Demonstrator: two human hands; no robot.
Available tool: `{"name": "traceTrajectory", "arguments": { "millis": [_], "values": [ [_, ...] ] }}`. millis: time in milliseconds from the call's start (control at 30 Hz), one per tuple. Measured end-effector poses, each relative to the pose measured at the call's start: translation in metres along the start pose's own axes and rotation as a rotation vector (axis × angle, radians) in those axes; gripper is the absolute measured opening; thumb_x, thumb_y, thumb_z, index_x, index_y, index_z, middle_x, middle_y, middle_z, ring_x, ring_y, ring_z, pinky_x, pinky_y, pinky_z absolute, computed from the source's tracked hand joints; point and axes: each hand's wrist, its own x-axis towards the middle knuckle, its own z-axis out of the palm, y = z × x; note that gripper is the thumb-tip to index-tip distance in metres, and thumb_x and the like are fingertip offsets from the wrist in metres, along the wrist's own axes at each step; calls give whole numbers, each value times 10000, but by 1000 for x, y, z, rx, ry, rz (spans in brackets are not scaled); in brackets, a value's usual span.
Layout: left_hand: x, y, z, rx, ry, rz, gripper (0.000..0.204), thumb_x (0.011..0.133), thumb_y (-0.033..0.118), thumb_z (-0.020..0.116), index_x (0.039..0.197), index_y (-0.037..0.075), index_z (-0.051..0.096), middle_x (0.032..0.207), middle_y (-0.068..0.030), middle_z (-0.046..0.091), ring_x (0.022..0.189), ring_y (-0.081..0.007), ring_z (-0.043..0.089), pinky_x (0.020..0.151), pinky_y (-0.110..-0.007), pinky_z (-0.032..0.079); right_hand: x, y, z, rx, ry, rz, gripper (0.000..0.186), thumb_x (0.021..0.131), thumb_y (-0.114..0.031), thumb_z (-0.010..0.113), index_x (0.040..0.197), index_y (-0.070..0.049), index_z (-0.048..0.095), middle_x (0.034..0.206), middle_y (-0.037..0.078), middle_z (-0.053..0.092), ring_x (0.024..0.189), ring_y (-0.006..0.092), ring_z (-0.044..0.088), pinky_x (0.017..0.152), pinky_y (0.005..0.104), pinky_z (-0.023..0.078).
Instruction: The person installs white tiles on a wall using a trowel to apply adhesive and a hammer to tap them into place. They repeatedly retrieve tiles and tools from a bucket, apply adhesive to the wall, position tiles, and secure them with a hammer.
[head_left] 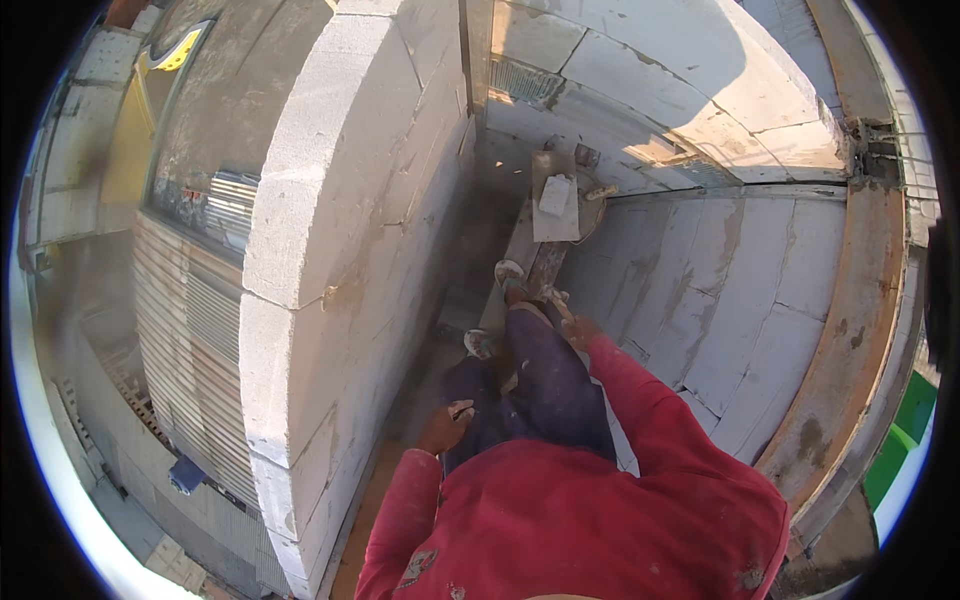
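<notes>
My right hand (580, 331) is closed round the wooden handle of a small tool (561, 304). The tool's pale head points away from me, and its kind is too small to make out. Beside my left thigh hangs my left hand (443, 430), fingers curled; whether they hold anything is not clear. Past my feet, a pale block piece (555, 195) lies on a light board (556, 222). A bucket (592, 215) shows partly behind that board, with a handle-like piece (602, 192) at its rim.
A tall wall of white blocks (345, 300) rises close on my left. Another block wall (690, 270) stands on my right, with a brown beam (850, 340) beyond it. My shoes (510, 272) rest on a narrow plank (522, 245). Corrugated sheets (190, 340) lie beyond the left wall.
</notes>
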Motion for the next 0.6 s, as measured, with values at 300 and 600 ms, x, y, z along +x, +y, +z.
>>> {"name": "traceTrajectory", "arguments": {
  "millis": [300, 600],
  "values": [
    [334, 62, 36, 136, 105, -1, 423, 988, 261, 624, 1356, 54, 646, 1430, -235, 592, 1387, -393, 512, 1162, -449, 389, 395, 138, 67, 83, -80, 159, 404, 961, -358, 612, 1173, -14, 613, 1051, 241, 701, 937, 459, 690, 823, 512, 533],
    [683, -131, 131, 293, 331, 17, 401, 963, 212, 648, 1323, 38, 665, 1386, -251, 618, 1367, -422, 515, 1147, -481, 388, 780, 225, 239, 60, 326, 69, 482, 925, -224, 655, 1341, -20, 519, 1218, 236, 649, 1079, 438, 658, 918, 531, 532]
  ]
}}
